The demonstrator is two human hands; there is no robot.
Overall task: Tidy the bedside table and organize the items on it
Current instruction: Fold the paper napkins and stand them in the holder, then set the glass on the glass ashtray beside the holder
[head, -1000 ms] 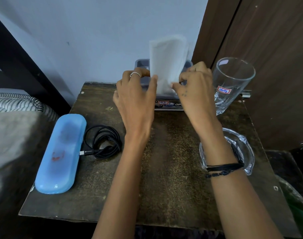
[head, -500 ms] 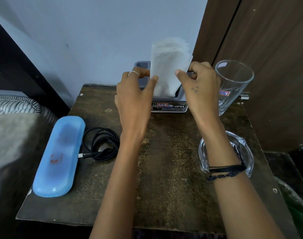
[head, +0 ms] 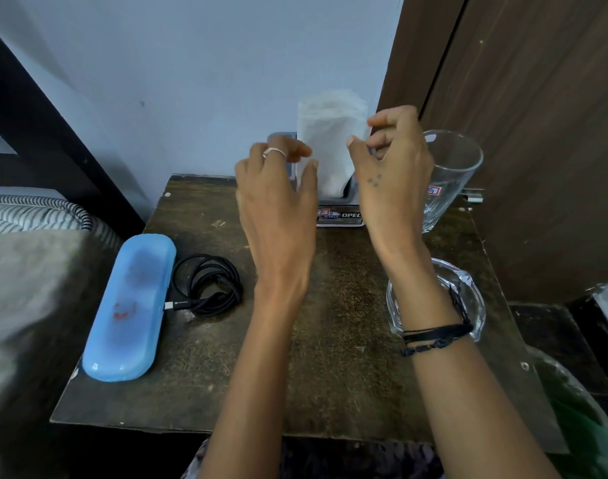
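A stack of white tissues [head: 330, 140] stands upright in a grey holder [head: 344, 216] at the back of the dark wooden bedside table [head: 330, 382]. My left hand [head: 275, 198] hovers at the stack's left side, fingers spread, thumb at its edge. On the stack's right side is my right hand [head: 394, 167], loosely curled, with a gap between thumb and forefinger; it holds nothing. A blue case [head: 130, 305] lies at the table's left edge with a coiled black cable [head: 207, 285] beside it.
A tall clear glass [head: 451, 174] stands at the back right, right of my right hand. A glass ashtray [head: 468, 292] sits under my right wrist. A bed [head: 26, 271] borders the left, a brown wardrobe door [head: 537, 133] the right. A green bag [head: 579, 426] lies lower right.
Both hands held the tissue stack and set it down in the holder. Now their fingers have come off it and spread, and the stack stands on its own.
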